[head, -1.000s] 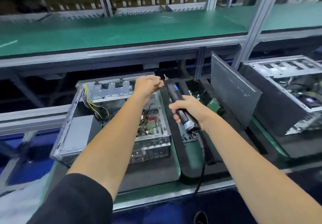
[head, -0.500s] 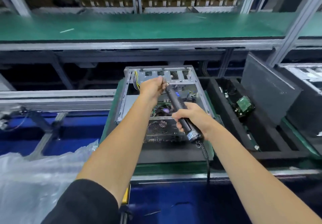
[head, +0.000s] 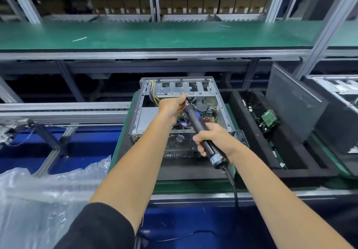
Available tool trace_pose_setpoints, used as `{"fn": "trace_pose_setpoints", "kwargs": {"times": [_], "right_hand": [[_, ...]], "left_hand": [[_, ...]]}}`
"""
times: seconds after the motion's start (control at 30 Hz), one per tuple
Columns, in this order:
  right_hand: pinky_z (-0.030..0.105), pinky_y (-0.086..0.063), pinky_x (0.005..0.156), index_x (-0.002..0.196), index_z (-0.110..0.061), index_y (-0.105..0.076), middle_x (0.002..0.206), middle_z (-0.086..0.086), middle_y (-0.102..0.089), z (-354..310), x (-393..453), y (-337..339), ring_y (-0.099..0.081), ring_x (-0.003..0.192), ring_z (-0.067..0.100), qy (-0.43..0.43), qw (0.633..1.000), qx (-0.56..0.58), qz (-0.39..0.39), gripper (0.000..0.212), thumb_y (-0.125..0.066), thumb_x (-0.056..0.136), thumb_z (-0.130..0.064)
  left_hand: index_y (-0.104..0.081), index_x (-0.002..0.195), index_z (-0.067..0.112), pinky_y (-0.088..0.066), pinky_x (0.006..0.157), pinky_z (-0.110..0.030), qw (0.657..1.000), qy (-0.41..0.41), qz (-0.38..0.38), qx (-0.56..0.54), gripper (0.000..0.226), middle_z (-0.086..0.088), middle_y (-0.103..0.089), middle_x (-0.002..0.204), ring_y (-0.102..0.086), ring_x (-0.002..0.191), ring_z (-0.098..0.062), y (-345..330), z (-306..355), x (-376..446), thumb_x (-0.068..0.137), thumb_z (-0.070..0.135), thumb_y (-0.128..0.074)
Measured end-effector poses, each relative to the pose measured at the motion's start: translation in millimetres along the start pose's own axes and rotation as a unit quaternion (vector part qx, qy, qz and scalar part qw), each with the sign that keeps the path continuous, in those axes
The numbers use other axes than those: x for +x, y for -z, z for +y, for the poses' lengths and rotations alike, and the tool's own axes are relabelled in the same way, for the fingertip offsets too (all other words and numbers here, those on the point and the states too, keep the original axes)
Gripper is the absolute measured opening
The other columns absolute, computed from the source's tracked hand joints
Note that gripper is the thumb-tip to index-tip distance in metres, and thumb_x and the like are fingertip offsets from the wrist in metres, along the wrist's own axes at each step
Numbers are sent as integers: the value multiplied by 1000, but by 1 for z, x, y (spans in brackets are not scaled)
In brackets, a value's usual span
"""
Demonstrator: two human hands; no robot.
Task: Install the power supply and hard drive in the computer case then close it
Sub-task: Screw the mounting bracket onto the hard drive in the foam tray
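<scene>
The case (head: 180, 113) now sits dead centre at twelve o'clock, open side up on its green pallet (head: 124, 144). A second ago it was off toward ten o'clock, so either the line or the head has shifted and brought it square in front. The right hand (head: 211, 139) stays wrapped tight around the driver (head: 201, 132), whose barrel slants up toward eleven o'clock with the cord (head: 233, 186) trailing down at six. The left hand (head: 171, 108) has its fingers bunched at the driver's tip, thumb up. It looks like it is seating a screw on the bit, though anything that small is hidden from here. The two hands have travelled together and now hover right over the case's far rail, close to the drive bay. Yellow wires (head: 153, 94) hang at the case's eleven o'clock corner. Over at two o'clock, a green-boarded drive (head: 269, 120) lies in the black tray (head: 251, 148), well apart from the case, and the panel (head: 294, 103) leans beside it. My read: a fastening step is about to start, and closing up is a long way off.
</scene>
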State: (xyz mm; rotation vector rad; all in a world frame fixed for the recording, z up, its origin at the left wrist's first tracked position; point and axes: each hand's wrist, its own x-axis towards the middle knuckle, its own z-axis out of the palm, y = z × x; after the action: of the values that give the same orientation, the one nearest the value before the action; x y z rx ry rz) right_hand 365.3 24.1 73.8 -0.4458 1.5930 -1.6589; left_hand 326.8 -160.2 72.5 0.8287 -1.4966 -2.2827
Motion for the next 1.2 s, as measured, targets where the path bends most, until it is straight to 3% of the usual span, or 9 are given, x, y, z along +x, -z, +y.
{"fn": "trace_pose_setpoints", "kwargs": {"times": [0.27, 0.53, 0.67, 0.83, 1.2], "right_hand": [[29, -44, 42, 94, -7, -43, 65, 9, -52, 9, -5, -1, -50, 48, 21, -8, 1000, -14, -7, 23, -60, 87, 6], [29, -45, 44, 92, -8, -43, 64, 7, -53, 13, -5, -1, -51, 49, 21, -13, 1000, -14, -20, 30, -66, 75, -3], [28, -45, 42, 100, -7, -44, 60, 4, -54, 16, -7, -2, -52, 46, 21, -15, 999, -24, -22, 33, -66, 77, -1], [29, -46, 44, 99, -9, -45, 61, 5, -55, 20, -7, -5, -52, 47, 22, -10, 999, -39, 2, 27, -63, 84, 5], [29, -46, 45, 95, -8, -45, 63, 6, -55, 15, -10, 2, -53, 48, 21, -17, 999, -41, 18, 25, -64, 85, 4]], "left_hand": [[-64, 79, 9, -50, 48, -19, 997, 31, -10, 72, 15, 1, -68, 65, -56, 59, -9, 9, -2, -2, 92, 14, -60], [-63, 84, 7, -50, 50, -23, 999, 39, 2, 13, 13, -3, -66, 73, -61, 57, -11, 13, -7, -6, 85, 18, -70], [-60, 81, 5, -46, 43, -18, 998, 51, -30, -25, 13, -5, -61, 65, -56, 42, -8, 5, -9, -13, 86, 13, -68], [-53, 80, -3, -47, 48, -22, 987, 46, 19, -151, 14, -11, -51, 66, -49, 52, -18, -8, -9, -20, 92, 2, -57], [-59, 88, -1, -55, 56, -26, 996, 44, -17, -77, 12, -9, -60, 73, -61, 60, -18, -5, -16, -13, 92, 10, -60]]}}
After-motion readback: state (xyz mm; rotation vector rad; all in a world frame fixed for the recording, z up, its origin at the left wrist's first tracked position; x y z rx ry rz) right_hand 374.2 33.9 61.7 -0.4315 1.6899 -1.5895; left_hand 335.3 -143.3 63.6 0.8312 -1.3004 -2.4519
